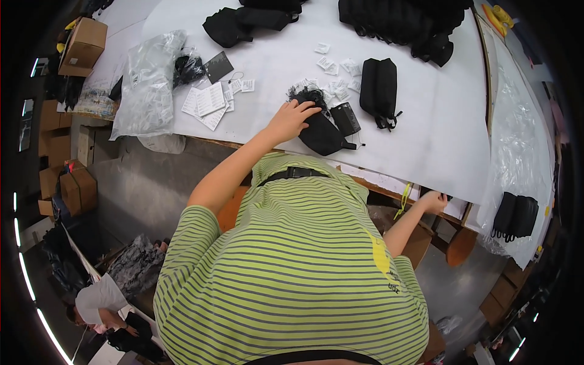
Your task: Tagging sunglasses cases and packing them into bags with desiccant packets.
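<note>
My left hand [292, 120] lies with fingers stretched over the upper end of a black fabric pouch [321, 135] near the table's front edge. A tangle of thin black cords [309, 96] sits just beyond those fingers. Right of the pouch lies a black hang tag [345, 119] with a thin loop. My right hand [433, 202] is low at the front edge, by an opening under the tabletop. Its fingers are curled, and whatever they hold is too dark and small to make out. Another black pouch [378, 91] lies upright to the right, with small white sachets [340, 89] beside it.
White printed slips [208, 102] and a clear plastic bag of sachets [149, 85] lie on the left of the white table [438, 131]. Black pouches [404, 24] are piled at the back. A yellow strap [403, 201] hangs from the edge. Another person [103, 301] is at lower left.
</note>
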Available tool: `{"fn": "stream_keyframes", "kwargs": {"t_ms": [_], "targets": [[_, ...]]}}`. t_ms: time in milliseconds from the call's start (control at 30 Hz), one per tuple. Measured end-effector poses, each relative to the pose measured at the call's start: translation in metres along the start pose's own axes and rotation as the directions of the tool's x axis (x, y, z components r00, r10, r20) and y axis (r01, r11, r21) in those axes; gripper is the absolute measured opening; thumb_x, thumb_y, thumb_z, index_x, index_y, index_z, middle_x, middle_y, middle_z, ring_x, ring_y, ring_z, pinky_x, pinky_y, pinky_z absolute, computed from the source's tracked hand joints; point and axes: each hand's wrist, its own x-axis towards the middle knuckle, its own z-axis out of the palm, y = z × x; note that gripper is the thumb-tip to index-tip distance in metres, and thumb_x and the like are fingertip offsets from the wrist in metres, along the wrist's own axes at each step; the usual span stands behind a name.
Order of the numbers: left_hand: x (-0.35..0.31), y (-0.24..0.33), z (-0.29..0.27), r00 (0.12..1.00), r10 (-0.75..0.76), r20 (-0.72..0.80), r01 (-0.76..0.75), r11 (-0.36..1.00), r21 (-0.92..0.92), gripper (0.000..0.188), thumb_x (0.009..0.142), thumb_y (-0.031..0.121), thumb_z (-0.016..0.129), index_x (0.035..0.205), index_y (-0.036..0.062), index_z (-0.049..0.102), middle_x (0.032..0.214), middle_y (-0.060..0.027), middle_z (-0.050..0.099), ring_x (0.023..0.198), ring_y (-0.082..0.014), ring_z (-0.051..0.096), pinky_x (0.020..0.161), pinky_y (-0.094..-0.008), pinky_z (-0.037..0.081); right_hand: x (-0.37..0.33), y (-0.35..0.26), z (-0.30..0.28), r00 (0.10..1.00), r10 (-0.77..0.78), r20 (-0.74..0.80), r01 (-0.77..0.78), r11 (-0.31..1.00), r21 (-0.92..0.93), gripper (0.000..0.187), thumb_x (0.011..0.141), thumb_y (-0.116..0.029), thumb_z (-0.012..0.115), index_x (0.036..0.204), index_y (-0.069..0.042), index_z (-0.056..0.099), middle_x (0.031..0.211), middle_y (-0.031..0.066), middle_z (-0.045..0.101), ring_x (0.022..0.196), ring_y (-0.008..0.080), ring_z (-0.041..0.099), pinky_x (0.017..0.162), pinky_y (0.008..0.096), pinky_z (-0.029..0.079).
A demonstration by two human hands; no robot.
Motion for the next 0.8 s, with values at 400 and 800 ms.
{"fn": "stream_keyframes", "kwargs": {"t_ms": [400,800], "targets": [[-0.035,0.027,-0.019,0.981,0.133,-0.145,-0.137,0.99,-0.018,0.027,0.066,0.01,0.07,0.085,0.0077,0.05,0.089,-0.0054,0.049,0.092,-0.0242,0.046,0.079,-0.0357,0.036,0.025,0.027,0.015,0.985,0.141,0.097,-0.101,0.937,-0.336,0.053,0.077,-0.042,0.062,0.122,-0.014,0.054,0.129,0.0155,0.036,0.119,0.0343,0.031,0.097,0.0502,0.028],[-0.058,0.025,-0.009,0.991,0.074,-0.113,-0.081,0.995,-0.059,0.02,0.072,0.014,0.069,0.088,0.0059,0.059,0.083,-0.0058,0.05,0.083,-0.0234,0.048,0.072,-0.0345,0.039,0.013,0.019,0.023,0.979,0.191,0.066,-0.152,0.911,-0.385,0.077,0.068,-0.052,0.068,0.124,-0.004,0.045,0.128,0.0174,0.035,0.121,0.0345,0.029,0.098,0.0499,0.025]]}}
